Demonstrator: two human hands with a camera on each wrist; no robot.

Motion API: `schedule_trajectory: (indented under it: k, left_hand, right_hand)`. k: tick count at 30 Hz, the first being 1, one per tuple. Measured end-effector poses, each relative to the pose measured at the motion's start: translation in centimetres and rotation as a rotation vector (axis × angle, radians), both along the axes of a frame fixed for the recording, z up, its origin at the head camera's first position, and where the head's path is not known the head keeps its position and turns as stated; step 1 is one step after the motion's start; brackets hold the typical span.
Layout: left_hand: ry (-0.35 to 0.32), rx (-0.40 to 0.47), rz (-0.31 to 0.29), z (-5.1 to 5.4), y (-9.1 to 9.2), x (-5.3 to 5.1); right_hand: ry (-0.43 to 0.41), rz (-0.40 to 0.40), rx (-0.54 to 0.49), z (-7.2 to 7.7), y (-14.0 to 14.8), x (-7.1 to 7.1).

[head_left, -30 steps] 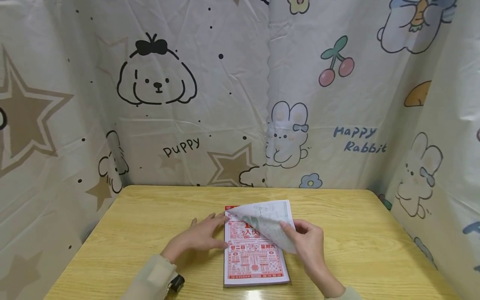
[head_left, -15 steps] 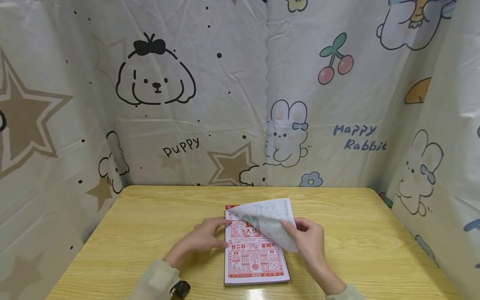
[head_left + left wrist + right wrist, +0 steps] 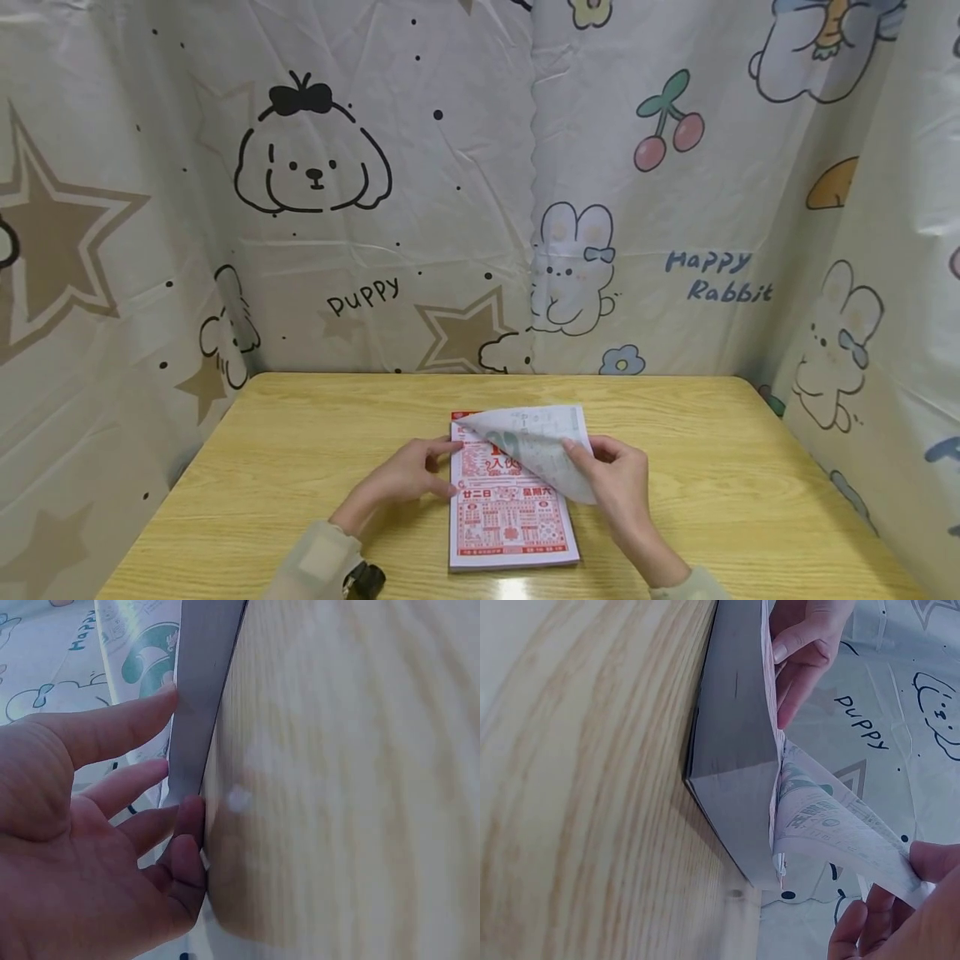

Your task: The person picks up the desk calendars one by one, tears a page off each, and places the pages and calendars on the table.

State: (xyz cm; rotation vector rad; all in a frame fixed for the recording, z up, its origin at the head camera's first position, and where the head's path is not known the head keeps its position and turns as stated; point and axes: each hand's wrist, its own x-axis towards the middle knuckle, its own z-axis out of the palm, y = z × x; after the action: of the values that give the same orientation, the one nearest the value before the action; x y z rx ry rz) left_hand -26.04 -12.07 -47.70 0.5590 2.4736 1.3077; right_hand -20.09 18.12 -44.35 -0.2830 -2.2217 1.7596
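Note:
A thick tear-off calendar with red Chinese print lies on the table. Its top sheet is lifted from the lower right and folded back toward the upper right, with pale green print on it. My right hand pinches that sheet by its free edge between thumb and fingers. At the calendar's left edge, my left hand rests with thumb and fingertips against the block. In the left wrist view the thumb of the left hand touches the top edge, the lower fingers loosely bent beside the side face.
The yellow wood-grain table extends around the calendar. A patterned cloth curtain hangs behind the table and along both sides. A black device sits at the left sleeve.
My left hand has moved slightly, its fingers drawing in onto the calendar's left edge. The right hand keeps its pinch on the lifted sheet, nearly still.

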Motion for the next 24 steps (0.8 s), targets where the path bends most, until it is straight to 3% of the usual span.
schedule_trajectory:
  k: [13,24]
  left_hand:
    - [-0.012,-0.001,-0.001,0.56,-0.04,-0.17]
    - [-0.035,-0.029,0.017,0.83,0.09,-0.30]
  right_hand:
    - [-0.081,-0.047,-0.061,-0.71,0.48,-0.04]
    - [-0.073,-0.087,-0.109,-0.95,0.34,-0.08]
